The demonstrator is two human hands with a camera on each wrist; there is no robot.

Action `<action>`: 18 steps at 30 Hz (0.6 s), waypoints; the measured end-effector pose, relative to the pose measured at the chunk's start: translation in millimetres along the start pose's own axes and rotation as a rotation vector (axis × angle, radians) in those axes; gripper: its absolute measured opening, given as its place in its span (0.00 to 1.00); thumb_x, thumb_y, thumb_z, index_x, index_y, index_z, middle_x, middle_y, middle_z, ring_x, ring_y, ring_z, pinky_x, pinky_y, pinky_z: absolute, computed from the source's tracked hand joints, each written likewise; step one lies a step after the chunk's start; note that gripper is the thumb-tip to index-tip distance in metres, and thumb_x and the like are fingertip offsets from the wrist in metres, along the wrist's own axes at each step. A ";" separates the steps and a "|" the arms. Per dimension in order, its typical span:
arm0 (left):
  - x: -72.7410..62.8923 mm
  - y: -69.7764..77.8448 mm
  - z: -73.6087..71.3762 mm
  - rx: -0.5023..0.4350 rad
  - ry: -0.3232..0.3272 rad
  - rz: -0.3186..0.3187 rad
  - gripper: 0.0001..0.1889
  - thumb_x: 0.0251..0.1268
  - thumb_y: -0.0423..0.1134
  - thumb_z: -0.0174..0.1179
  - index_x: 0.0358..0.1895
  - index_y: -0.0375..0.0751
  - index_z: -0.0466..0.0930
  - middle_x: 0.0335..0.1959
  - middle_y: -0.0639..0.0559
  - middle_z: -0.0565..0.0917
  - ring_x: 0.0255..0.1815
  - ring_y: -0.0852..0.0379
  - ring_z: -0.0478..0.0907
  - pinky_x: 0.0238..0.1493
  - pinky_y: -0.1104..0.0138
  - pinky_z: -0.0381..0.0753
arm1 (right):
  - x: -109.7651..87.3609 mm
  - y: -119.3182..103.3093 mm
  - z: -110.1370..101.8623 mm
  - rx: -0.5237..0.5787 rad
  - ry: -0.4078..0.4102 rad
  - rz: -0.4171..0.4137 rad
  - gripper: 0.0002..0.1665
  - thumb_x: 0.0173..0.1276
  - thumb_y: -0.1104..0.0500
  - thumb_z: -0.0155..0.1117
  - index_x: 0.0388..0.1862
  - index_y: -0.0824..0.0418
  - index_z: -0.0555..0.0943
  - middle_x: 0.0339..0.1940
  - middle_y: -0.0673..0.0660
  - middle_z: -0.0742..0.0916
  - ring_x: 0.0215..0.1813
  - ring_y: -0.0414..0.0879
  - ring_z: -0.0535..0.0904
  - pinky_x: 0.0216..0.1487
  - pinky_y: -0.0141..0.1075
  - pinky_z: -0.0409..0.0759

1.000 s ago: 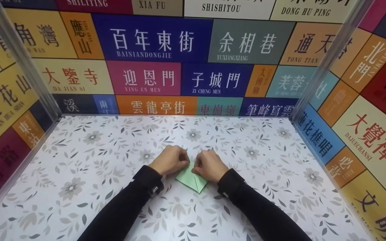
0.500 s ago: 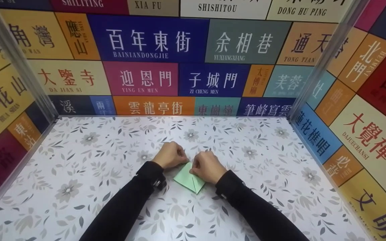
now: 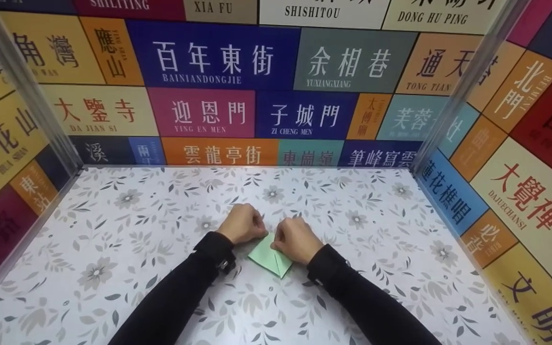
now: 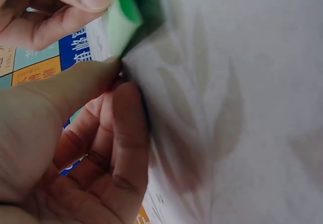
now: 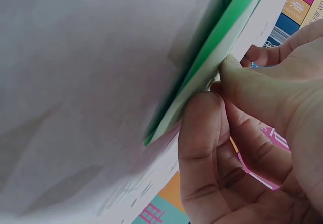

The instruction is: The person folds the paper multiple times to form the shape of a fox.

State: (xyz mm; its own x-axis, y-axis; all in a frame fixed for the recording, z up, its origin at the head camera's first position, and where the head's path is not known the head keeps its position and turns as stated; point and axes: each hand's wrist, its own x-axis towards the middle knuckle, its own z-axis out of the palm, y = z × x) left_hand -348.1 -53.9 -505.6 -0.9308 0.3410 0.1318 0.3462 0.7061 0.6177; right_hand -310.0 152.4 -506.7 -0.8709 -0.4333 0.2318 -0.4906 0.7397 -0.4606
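A small folded sheet of light green paper [image 3: 263,255] lies on the table in front of me, one corner toward me and a crease line running to it. At its far corner, the thumb and forefinger of my left hand [image 3: 242,224] pinch the tip. My right hand [image 3: 299,239] holds the right side between thumb and curled fingers, covering part of the sheet. In the left wrist view the green paper [image 4: 121,24] shows a raised, curved fold. Layered edges of the paper [image 5: 202,67] stand slightly apart in the right wrist view.
The white table [image 3: 161,297] has a grey leaf and flower pattern. A back wall [image 3: 218,57] of coloured sign panels rises behind it, with a left side panel [image 3: 5,139] and a right side panel [image 3: 525,191] closing in the sides.
The view shifted slightly about a second ago. My left hand moved slightly away from the right hand, near the far corner. Over the last half second both hands and the paper barely move.
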 end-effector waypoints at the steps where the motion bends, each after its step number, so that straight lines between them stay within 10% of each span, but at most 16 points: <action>1: -1.5 0.4 -1.0 0.003 -0.007 -0.009 0.05 0.57 0.31 0.83 0.27 0.42 0.97 0.25 0.52 0.94 0.31 0.58 0.84 0.51 0.58 0.92 | -0.2 0.3 0.0 -0.001 -0.001 -0.003 0.10 0.63 0.68 0.86 0.26 0.61 0.91 0.23 0.54 0.92 0.28 0.42 0.80 0.34 0.38 0.82; 18: -18.6 5.0 -8.5 0.072 -0.049 0.004 0.06 0.54 0.29 0.85 0.26 0.42 0.97 0.23 0.52 0.94 0.27 0.60 0.81 0.43 0.62 0.89 | -0.9 -1.4 0.6 -0.016 -0.013 0.022 0.10 0.64 0.67 0.86 0.27 0.61 0.91 0.24 0.54 0.92 0.26 0.41 0.76 0.32 0.36 0.78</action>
State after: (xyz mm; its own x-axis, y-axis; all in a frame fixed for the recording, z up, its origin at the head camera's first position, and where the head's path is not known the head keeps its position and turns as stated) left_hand -330.1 -62.0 -498.3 -0.9232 0.3726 0.0944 0.3587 0.7468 0.5600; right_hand -308.5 151.4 -506.8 -0.8813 -0.4230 0.2106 -0.4715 0.7575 -0.4516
